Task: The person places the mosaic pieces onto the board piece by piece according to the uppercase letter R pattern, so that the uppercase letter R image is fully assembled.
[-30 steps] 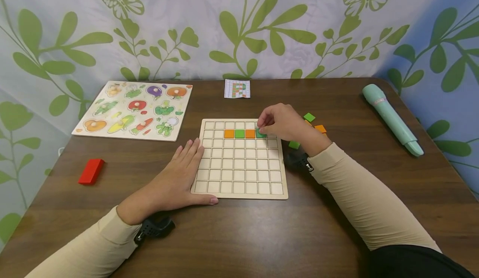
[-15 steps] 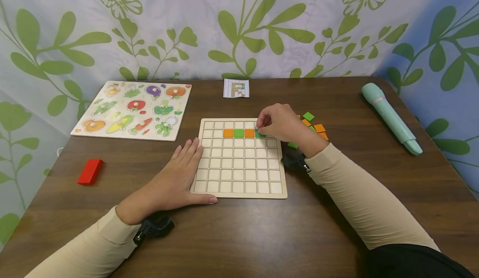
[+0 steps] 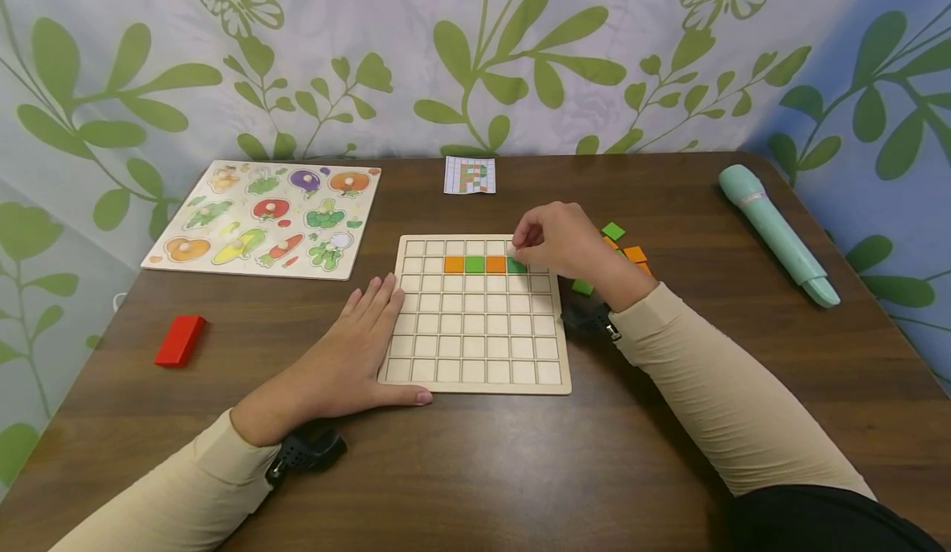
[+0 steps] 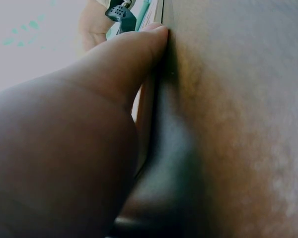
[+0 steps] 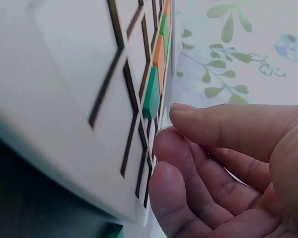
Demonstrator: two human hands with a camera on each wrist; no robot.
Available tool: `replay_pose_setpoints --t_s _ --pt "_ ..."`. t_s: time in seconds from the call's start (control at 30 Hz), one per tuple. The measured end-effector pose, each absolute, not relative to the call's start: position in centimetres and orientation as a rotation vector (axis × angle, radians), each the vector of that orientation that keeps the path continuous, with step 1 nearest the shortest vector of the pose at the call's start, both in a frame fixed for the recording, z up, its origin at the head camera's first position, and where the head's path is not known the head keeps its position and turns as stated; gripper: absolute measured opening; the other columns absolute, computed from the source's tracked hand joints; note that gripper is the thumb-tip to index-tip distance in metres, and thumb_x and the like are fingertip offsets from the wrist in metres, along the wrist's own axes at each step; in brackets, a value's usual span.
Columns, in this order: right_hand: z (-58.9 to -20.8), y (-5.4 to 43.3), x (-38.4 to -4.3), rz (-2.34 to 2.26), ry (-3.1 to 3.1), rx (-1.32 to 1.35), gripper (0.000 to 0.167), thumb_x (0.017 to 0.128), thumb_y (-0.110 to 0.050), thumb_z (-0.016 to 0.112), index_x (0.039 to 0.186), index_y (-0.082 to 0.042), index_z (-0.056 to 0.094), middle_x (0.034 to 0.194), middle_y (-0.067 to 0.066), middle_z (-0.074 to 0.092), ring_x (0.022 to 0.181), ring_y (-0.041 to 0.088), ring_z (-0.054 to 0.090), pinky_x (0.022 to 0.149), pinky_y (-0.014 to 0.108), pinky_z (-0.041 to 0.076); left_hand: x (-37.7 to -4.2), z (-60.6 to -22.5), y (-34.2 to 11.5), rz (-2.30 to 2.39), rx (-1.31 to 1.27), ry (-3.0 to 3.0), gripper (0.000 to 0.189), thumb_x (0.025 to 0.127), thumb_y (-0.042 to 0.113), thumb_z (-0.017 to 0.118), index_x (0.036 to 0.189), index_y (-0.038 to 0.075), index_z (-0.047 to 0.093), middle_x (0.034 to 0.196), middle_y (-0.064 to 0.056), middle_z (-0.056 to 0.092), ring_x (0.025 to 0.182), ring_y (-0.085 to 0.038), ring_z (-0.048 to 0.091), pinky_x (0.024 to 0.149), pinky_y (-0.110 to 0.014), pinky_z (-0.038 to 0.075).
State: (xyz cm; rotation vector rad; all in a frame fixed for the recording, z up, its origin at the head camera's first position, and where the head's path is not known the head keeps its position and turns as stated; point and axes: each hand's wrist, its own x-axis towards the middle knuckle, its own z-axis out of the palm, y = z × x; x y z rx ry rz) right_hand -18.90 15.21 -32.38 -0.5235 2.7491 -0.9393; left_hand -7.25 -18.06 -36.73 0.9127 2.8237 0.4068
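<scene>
A wooden grid board (image 3: 475, 393) lies flat on the table. Its second row from the back holds orange and light green square tiles (image 3: 475, 265), with a darker green tile (image 3: 516, 266) at the right end. That green tile (image 5: 151, 94) shows a rounded corner in the right wrist view. My right hand (image 3: 557, 242) is just over it, fingers bent; the thumb and fingertips (image 5: 181, 110) sit beside the tile with nothing between them. Fingers spread, my left hand (image 3: 357, 354) rests along the board's left edge, its thumb (image 4: 139, 47) at the near edge.
Loose orange and green tiles (image 3: 635, 253) lie right of the board, partly behind the right hand. A small pattern card (image 3: 470, 176) is at the back. Around these are a vegetable puzzle board (image 3: 253, 267), a red block (image 3: 181, 341) and a mint-green microphone-shaped thing (image 3: 780, 237).
My right fingertips have lifted slightly off the darker green tile, which now shows more fully in its cell. The left hand keeps its place.
</scene>
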Motion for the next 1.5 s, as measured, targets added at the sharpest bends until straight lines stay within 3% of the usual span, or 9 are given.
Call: replay_pose_setpoints --t_s 0.63,0.97,1.5 --pt "-32.3 19.9 -20.5 -0.922 2.793 -0.471 0.014 0.096 -0.018 0.08 0.104 -0.006 0.076 0.099 0.006 0.072 0.09 0.025 0.066 0.08 0.045 0.055 -7.2 -36.5 -17.9 0.403 0.917 2.823 0.138 0.079 0.092 0.059 0.165 -0.006 0.014 0.173 -0.023 0.003 0.158 -0.037 0.001 0.125 -0.053 0.006" --pt "-32.1 22.3 -21.0 -0.899 2.794 -0.476 0.018 0.096 -0.016 0.081 0.107 -0.004 0.076 0.101 0.008 0.074 0.094 0.027 0.069 0.087 0.049 0.054 -7.3 -36.6 -17.9 0.392 0.923 2.827 0.138 0.079 0.092 0.057 0.165 -0.006 0.013 0.173 -0.023 0.002 0.158 -0.037 0.001 0.125 -0.054 0.006" --pt "-32.0 23.7 -19.6 -0.817 2.777 -0.546 0.022 0.095 -0.018 0.082 0.11 -0.003 0.077 0.101 0.006 0.075 0.093 0.026 0.069 0.085 0.05 0.056 -7.1 -36.7 -18.0 0.398 0.922 2.825 0.139 0.079 0.092 0.058 0.165 -0.006 0.012 0.173 -0.021 0.0 0.158 -0.037 0.0 0.125 -0.053 0.006"
